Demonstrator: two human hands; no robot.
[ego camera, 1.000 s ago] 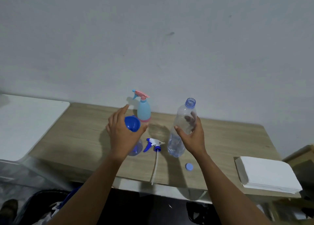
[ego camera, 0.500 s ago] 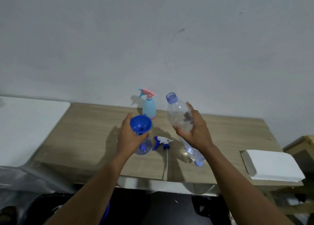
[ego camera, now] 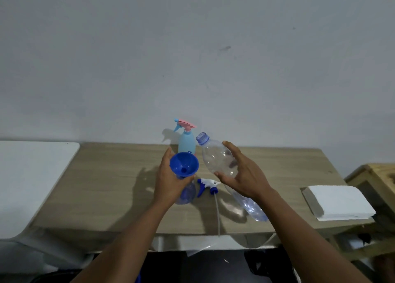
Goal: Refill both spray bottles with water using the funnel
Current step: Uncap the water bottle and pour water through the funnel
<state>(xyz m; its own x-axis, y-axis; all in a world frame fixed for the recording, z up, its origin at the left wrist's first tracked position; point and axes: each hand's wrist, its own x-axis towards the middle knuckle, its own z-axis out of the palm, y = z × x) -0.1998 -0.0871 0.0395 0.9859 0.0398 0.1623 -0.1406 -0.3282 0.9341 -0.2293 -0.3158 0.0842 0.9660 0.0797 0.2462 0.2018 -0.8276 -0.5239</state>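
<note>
My left hand [ego camera: 170, 180] grips the neck of a blue funnel [ego camera: 184, 163] seated in the mouth of a clear bluish spray bottle [ego camera: 187, 194] standing on the wooden table [ego camera: 106, 182]. My right hand [ego camera: 243, 176] holds a clear water bottle [ego camera: 218, 157] lifted and tilted, its open blue-ringed mouth pointing up-left, just right of the funnel rim. Water sits in the bottle's lower end. The removed white and blue spray head [ego camera: 207, 185] with its tube lies on the table between my hands. A light blue spray bottle with a pink trigger [ego camera: 186, 140] stands behind.
A stack of white paper towels [ego camera: 337, 202] lies at the table's right end. A white surface [ego camera: 32, 176] adjoins the table on the left, a wooden crate [ego camera: 376, 176] on the right. The wall is close behind the bottles.
My right hand has lifted the water bottle off the table and tilted it further, bringing its mouth close to the funnel. My left hand has stayed on the funnel.
</note>
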